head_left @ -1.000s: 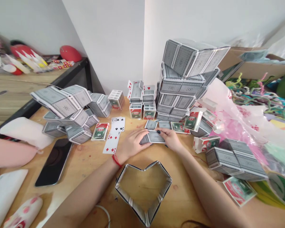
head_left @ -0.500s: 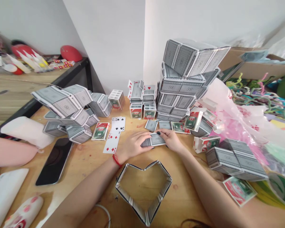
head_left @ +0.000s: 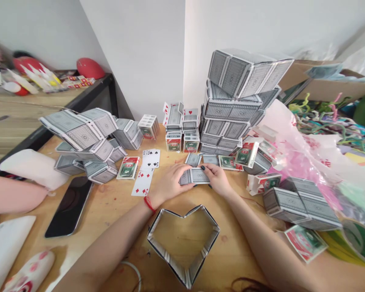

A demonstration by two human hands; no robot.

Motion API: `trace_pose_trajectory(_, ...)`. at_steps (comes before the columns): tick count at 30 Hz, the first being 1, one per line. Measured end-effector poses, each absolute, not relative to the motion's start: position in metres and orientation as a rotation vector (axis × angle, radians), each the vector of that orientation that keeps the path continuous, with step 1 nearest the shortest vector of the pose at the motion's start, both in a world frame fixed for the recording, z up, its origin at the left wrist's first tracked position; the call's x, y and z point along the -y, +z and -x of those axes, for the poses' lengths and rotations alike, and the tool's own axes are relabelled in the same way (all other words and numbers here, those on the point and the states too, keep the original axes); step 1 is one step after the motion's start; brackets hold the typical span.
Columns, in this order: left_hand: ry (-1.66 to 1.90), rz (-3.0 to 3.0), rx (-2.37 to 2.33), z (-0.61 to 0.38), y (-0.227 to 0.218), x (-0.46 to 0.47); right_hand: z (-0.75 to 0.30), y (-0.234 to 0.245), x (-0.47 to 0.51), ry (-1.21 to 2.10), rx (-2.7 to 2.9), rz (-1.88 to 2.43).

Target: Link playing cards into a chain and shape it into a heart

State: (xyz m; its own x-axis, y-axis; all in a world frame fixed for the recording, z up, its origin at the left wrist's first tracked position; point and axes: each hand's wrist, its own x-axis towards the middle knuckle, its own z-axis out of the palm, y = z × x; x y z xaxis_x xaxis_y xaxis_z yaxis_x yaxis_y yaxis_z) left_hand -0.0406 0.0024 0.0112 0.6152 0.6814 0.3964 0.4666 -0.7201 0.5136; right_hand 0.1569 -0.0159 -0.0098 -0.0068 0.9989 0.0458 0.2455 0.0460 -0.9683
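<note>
Between my two hands is a joined pair of playing cards (head_left: 199,176), grey patterned backs up, side by side in a strip. My left hand (head_left: 172,182) closes on the strip's left end, thumb along the near edge. At the right end my right hand (head_left: 216,180) pinches it, with a dark-nailed finger on top. Two loose playing cards (head_left: 193,159) lie face down just beyond. Nearer me stands a heart-shaped frame of cards (head_left: 213,239), open in the middle. Left of my left hand, face-up cards (head_left: 142,182) show diamonds and spades.
A tall stack of folded card shapes (head_left: 225,109) rises at back right. More card shapes (head_left: 94,150) stand at left, near a black phone (head_left: 69,207). Card boxes (head_left: 129,168) sit around the table. A tape roll (head_left: 359,241) and plastic bags (head_left: 292,125) crowd the right.
My left fingers have drawn back from the top of the strip, so more of its card backs show. Both hands still hold it in nearly the same place.
</note>
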Motion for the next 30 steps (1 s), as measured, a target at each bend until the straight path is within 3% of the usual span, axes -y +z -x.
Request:
trace_pose_trajectory(15,0.908,-2.432,-0.873,0.039,0.013,0.001,-0.142,-0.005,0.024,0.906,1.379,1.425)
trace_pose_trajectory(30,0.763,-2.488,-0.853,0.038,0.017,-0.001,-0.146,-0.01,0.021,0.928,1.41,1.441)
